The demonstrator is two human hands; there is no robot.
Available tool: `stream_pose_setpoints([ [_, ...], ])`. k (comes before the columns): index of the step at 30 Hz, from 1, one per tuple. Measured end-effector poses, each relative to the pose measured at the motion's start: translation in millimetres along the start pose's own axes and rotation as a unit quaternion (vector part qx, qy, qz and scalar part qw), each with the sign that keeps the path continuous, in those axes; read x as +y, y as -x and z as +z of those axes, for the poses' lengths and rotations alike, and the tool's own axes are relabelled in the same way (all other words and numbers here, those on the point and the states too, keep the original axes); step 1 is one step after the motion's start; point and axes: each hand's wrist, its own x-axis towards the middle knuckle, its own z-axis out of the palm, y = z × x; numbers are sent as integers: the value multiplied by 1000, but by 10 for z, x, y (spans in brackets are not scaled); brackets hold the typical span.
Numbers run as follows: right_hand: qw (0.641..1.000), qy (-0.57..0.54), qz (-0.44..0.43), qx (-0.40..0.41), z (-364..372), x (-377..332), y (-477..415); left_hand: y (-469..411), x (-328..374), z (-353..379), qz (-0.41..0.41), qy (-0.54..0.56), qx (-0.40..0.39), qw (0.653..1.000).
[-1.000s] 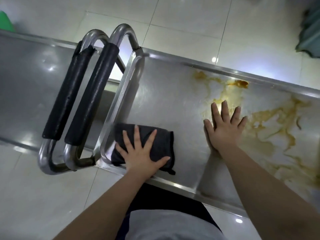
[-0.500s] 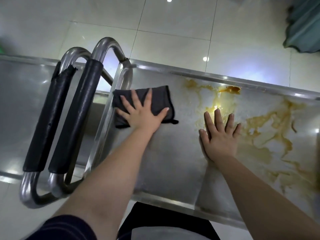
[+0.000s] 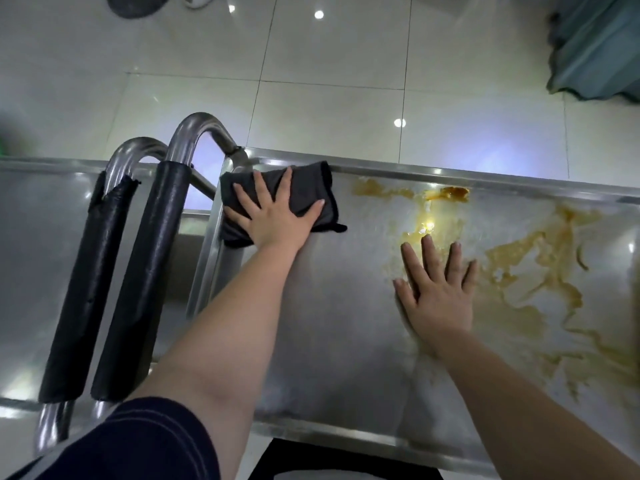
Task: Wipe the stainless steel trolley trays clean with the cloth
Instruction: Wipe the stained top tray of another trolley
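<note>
Flatly, left hand pressing cloth, right hand on tray, stains possibly sauce.

cloth plain dark charcoal grey, edge stitching a shade darker; right tray brushed silver-grey steel with a dull sheen; stains yellow-brown to ochre, in streaky swirls and blotches over its right half; amber blob by the far rim is the darkest patch; left tray same plain silver-grey; handle tubes shiny chrome silver; foam grips matte black; floor glossy off-white tiles, thin dark grout lines, white light spots; sleeve dark navy with faint lighter lines; fabric at top right teal-green, striped by folds
</note>
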Motion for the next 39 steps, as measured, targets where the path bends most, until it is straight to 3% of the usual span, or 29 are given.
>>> stream_pose_setpoints([
  [2, 1000, 8, 0, 1, -1, 11, -10, -27, 354, 18, -1, 18, -8, 1000],
  [6, 1000, 16, 6, 0, -5, 41, -47, 142, 1022, 96, 94, -11, -48, 994],
  [10, 1000, 9, 4, 6, -5, 27, -37, 186, 898, 119, 131, -9, -47, 990],
  [16, 1000, 1, -4, 8, 9, -26, 14, -178, 55, -54, 31, 20, -6, 999],
  [20, 1000, 14, -2, 4, 10, -19, 6, -178, 96, -34, 11, 8, 3, 1000],
  [25, 1000, -8, 4, 8, -25, 7, -34, 351, 947, 154, 125, -12, -38, 991],
  [29, 990, -133, 31, 44, -125, 121, -17, 639, 1286, 171, 196, 8, -82, 977],
  [31, 974, -209, 54, 70, -220, 149, -3, 548, 1174, 48, 210, 71, -93, 971],
  [33, 961, -247, 57, 106, -352, 83, -76, 420, 888, -110, 220, 124, -41, 967],
  [36, 970, -207, -13, 124, -591, -307, -501, 176, 323, -207, 215, 104, 21, 971],
  [39, 990, -114, -58, 56, -698, -844, -1038, 38, 72, -124, 213, 31, 10, 976],
])
